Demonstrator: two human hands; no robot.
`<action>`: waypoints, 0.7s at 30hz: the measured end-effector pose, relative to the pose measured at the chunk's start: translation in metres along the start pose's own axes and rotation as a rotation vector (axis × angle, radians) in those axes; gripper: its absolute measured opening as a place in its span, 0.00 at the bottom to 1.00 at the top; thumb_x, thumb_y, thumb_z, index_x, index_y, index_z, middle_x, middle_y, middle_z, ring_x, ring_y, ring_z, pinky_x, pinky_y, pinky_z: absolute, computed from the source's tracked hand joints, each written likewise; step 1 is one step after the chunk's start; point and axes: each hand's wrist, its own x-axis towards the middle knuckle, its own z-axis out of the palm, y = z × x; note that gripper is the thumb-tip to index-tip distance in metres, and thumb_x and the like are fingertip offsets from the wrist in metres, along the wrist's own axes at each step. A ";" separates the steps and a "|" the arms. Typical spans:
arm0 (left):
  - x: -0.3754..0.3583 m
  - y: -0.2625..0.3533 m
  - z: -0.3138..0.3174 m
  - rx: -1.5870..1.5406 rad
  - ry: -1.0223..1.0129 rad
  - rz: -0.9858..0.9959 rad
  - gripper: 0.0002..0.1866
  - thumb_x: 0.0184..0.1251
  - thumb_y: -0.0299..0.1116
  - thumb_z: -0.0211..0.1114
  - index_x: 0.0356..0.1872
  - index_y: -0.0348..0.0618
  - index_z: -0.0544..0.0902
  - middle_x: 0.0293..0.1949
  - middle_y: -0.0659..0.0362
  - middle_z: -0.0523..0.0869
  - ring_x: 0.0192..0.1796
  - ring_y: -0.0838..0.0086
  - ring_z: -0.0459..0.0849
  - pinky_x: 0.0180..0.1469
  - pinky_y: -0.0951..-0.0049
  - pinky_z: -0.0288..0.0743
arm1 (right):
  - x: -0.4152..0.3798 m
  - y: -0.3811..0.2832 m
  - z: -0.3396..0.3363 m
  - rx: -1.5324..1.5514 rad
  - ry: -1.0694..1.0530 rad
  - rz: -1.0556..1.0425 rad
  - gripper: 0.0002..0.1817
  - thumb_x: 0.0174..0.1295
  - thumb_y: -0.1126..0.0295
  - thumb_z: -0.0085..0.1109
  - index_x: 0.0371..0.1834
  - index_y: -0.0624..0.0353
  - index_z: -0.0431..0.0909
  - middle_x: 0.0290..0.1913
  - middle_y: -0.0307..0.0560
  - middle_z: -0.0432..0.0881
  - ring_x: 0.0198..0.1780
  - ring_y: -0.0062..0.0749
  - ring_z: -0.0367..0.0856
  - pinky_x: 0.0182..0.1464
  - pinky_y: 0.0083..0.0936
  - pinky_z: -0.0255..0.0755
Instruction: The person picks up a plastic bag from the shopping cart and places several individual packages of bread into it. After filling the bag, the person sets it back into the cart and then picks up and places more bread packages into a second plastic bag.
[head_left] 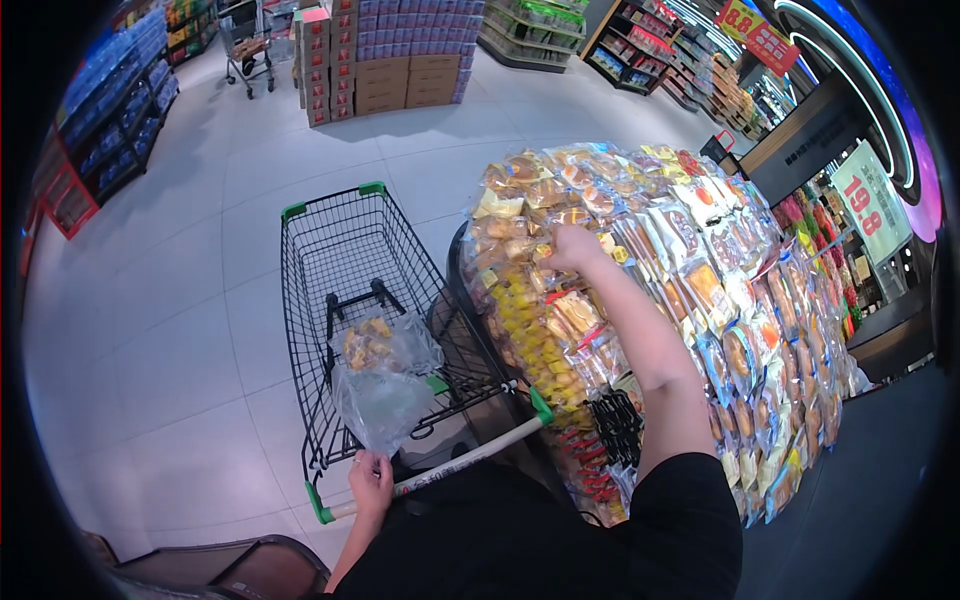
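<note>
My left hand (371, 482) is by the cart handle (470, 460), its fingers closed on the gathered edge of a clear plastic bag (383, 405). The bag hangs into the shopping cart (360, 240), next to another clear bag holding yellowish-brown food pieces (368, 343). My right hand (575, 248) reaches out over a large heaped display of wrapped breads and pastries (705, 290). Its fingers are curled down among small clear-wrapped pastries (510, 228) at the display's left side; what lies beneath them is hidden.
The display's dark rim (470, 290) runs close along the cart's right side. Stacked cartons (400, 85) stand ahead, with another cart (245, 45) to their left. Shelves (120, 110) line the left. A price sign (868, 203) rises on the right.
</note>
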 end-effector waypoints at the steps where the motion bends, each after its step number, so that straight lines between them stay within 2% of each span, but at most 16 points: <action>1: 0.000 -0.001 0.000 -0.005 -0.003 -0.007 0.06 0.63 0.22 0.64 0.27 0.35 0.77 0.26 0.49 0.77 0.28 0.57 0.80 0.32 0.62 0.73 | -0.003 -0.002 -0.005 -0.014 -0.053 0.001 0.30 0.47 0.47 0.74 0.45 0.60 0.83 0.46 0.56 0.87 0.50 0.49 0.86 0.54 0.41 0.79; 4: -0.001 -0.002 0.001 0.001 -0.013 -0.002 0.06 0.63 0.22 0.64 0.27 0.35 0.77 0.27 0.49 0.77 0.28 0.58 0.80 0.32 0.63 0.73 | -0.014 -0.010 -0.011 -0.029 -0.014 -0.003 0.34 0.47 0.44 0.75 0.48 0.61 0.81 0.46 0.56 0.88 0.51 0.49 0.86 0.54 0.41 0.79; 8: 0.000 0.001 -0.001 0.008 -0.014 0.000 0.06 0.64 0.22 0.64 0.27 0.35 0.77 0.27 0.49 0.77 0.28 0.58 0.80 0.32 0.63 0.73 | -0.001 -0.002 0.008 -0.024 0.055 -0.028 0.37 0.45 0.45 0.75 0.51 0.62 0.79 0.46 0.56 0.88 0.50 0.47 0.86 0.53 0.39 0.79; 10: 0.000 0.000 -0.001 0.006 -0.014 0.004 0.06 0.64 0.23 0.63 0.27 0.35 0.77 0.27 0.49 0.77 0.28 0.58 0.80 0.32 0.63 0.73 | 0.006 0.005 -0.001 0.190 -0.019 -0.047 0.33 0.45 0.52 0.73 0.51 0.62 0.81 0.45 0.56 0.88 0.50 0.46 0.87 0.52 0.39 0.79; 11: -0.001 -0.001 -0.001 0.006 -0.008 0.001 0.06 0.64 0.23 0.63 0.27 0.35 0.77 0.27 0.49 0.77 0.28 0.58 0.80 0.32 0.63 0.73 | 0.012 0.007 -0.007 0.188 -0.019 -0.053 0.33 0.45 0.52 0.73 0.51 0.62 0.81 0.45 0.56 0.88 0.50 0.46 0.87 0.52 0.39 0.79; 13: -0.002 -0.001 -0.001 -0.008 0.002 0.005 0.06 0.64 0.23 0.63 0.28 0.35 0.77 0.27 0.49 0.77 0.27 0.58 0.80 0.32 0.63 0.73 | 0.002 -0.002 -0.041 0.480 -0.190 0.089 0.26 0.46 0.55 0.71 0.44 0.61 0.80 0.41 0.54 0.88 0.45 0.45 0.87 0.50 0.38 0.78; 14: -0.002 -0.001 -0.001 -0.008 0.005 0.005 0.06 0.64 0.23 0.63 0.28 0.35 0.77 0.27 0.49 0.77 0.27 0.58 0.80 0.32 0.63 0.73 | 0.009 0.002 -0.033 0.532 -0.010 0.046 0.24 0.45 0.54 0.71 0.38 0.61 0.78 0.38 0.53 0.87 0.42 0.45 0.86 0.48 0.39 0.78; 15: -0.002 -0.001 0.000 -0.013 0.006 0.000 0.06 0.64 0.23 0.64 0.28 0.35 0.77 0.26 0.49 0.77 0.27 0.58 0.80 0.31 0.63 0.73 | 0.019 0.003 -0.027 0.532 -0.007 0.043 0.24 0.45 0.54 0.71 0.38 0.61 0.78 0.38 0.53 0.87 0.42 0.45 0.86 0.48 0.39 0.78; 17: -0.002 -0.001 0.001 -0.017 0.015 -0.002 0.05 0.63 0.23 0.64 0.28 0.35 0.78 0.26 0.49 0.77 0.27 0.58 0.80 0.31 0.63 0.73 | 0.042 0.001 -0.018 0.396 0.172 -0.019 0.29 0.45 0.50 0.74 0.45 0.56 0.76 0.36 0.49 0.86 0.38 0.41 0.86 0.45 0.36 0.77; 18: -0.002 -0.001 0.001 -0.014 0.012 -0.008 0.05 0.63 0.23 0.64 0.28 0.35 0.78 0.26 0.49 0.77 0.27 0.58 0.80 0.31 0.63 0.73 | 0.045 -0.006 -0.014 0.297 0.247 -0.014 0.30 0.48 0.47 0.72 0.47 0.55 0.76 0.40 0.50 0.86 0.43 0.44 0.86 0.48 0.38 0.78; 19: -0.002 -0.001 0.000 -0.011 0.009 -0.014 0.05 0.63 0.23 0.64 0.28 0.35 0.78 0.26 0.49 0.77 0.27 0.58 0.80 0.31 0.63 0.73 | 0.049 -0.013 -0.013 0.300 0.251 -0.020 0.30 0.48 0.47 0.72 0.47 0.55 0.76 0.40 0.50 0.86 0.43 0.44 0.86 0.48 0.38 0.78; 21: -0.002 0.001 0.000 -0.018 0.014 -0.019 0.05 0.63 0.23 0.64 0.28 0.35 0.78 0.26 0.49 0.77 0.27 0.58 0.80 0.31 0.63 0.73 | 0.057 -0.023 -0.009 0.157 0.282 0.049 0.32 0.49 0.50 0.69 0.53 0.61 0.77 0.49 0.55 0.86 0.53 0.47 0.86 0.55 0.40 0.79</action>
